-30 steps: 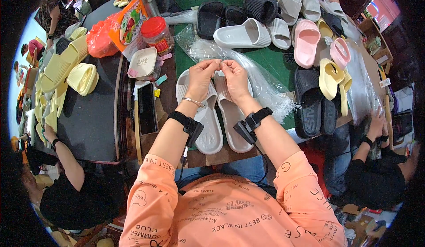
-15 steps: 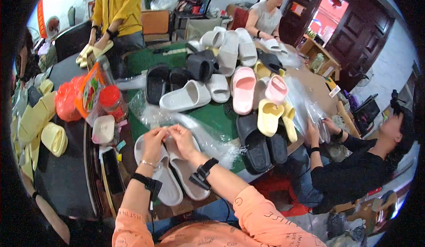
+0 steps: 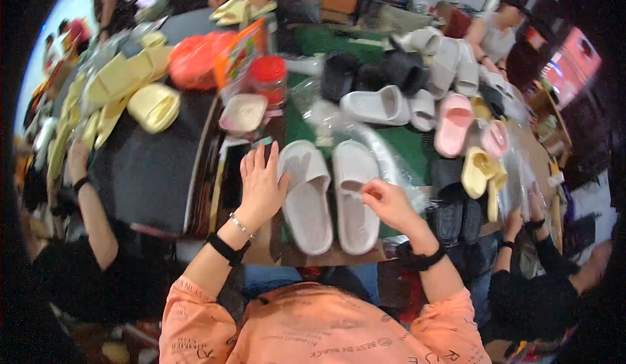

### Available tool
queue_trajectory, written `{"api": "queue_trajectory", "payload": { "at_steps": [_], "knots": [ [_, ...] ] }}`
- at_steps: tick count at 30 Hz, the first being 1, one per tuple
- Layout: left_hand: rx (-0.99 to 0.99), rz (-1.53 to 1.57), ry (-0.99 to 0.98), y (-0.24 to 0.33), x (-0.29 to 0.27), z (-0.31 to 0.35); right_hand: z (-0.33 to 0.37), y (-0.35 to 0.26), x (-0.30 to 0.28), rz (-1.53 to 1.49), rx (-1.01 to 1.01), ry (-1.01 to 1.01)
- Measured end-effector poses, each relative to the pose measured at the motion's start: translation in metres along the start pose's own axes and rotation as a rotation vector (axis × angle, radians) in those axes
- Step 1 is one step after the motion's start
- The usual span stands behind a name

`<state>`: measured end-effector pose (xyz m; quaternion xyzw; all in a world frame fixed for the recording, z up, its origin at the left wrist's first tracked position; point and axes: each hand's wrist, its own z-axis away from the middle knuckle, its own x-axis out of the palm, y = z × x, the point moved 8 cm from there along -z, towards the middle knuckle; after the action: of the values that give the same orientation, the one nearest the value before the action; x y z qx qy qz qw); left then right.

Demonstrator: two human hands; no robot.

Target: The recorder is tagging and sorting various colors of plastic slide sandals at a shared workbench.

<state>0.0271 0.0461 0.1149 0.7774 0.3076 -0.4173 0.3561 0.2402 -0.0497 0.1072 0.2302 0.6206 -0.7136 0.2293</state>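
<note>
Two light grey slippers lie side by side in front of me, a left one (image 3: pixel 308 217) and a right one (image 3: pixel 357 228), toes pointing away. My left hand (image 3: pixel 262 183) is open at the outer side of the left slipper, fingers stretched forward and thumb near its strap. Over the right slipper's outer edge is my right hand (image 3: pixel 390 202), its fingertips pinched together just below the strap. Whatever is in that pinch, if anything, is too small and blurred to name. A clear plastic bag (image 3: pixel 391 162) lies beside and behind the right slipper.
Grey, black, pink and yellow slippers crowd the green tabletop (image 3: pixel 306 103) at the back and right. A red-lidded jar (image 3: pixel 268 77) and a white dish (image 3: pixel 243 113) stand beyond my left hand. Yellow slippers (image 3: pixel 154 108) lie on the black table. Several people work around.
My hands were together above the slippers' toes; now they are apart, one at each slipper's outer side. The slippers sit further apart. The view has swung to the left.
</note>
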Motion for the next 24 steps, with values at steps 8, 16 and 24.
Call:
{"api": "queue_trajectory", "payload": {
  "at_steps": [8, 16, 24],
  "knots": [
    [-0.007, -0.012, 0.038, -0.019, -0.026, 0.054, -0.010, -0.026, 0.067, 0.313, -0.282, -0.134],
    [-0.028, 0.223, -0.087, -0.016, 0.008, 0.116, -0.014, -0.029, 0.075, 0.269, -0.090, -0.126],
    [-0.066, 0.235, -0.009, -0.018, 0.001, 0.121, 0.032, -0.079, -0.011, 0.365, -0.199, 0.169]
  ]
}}
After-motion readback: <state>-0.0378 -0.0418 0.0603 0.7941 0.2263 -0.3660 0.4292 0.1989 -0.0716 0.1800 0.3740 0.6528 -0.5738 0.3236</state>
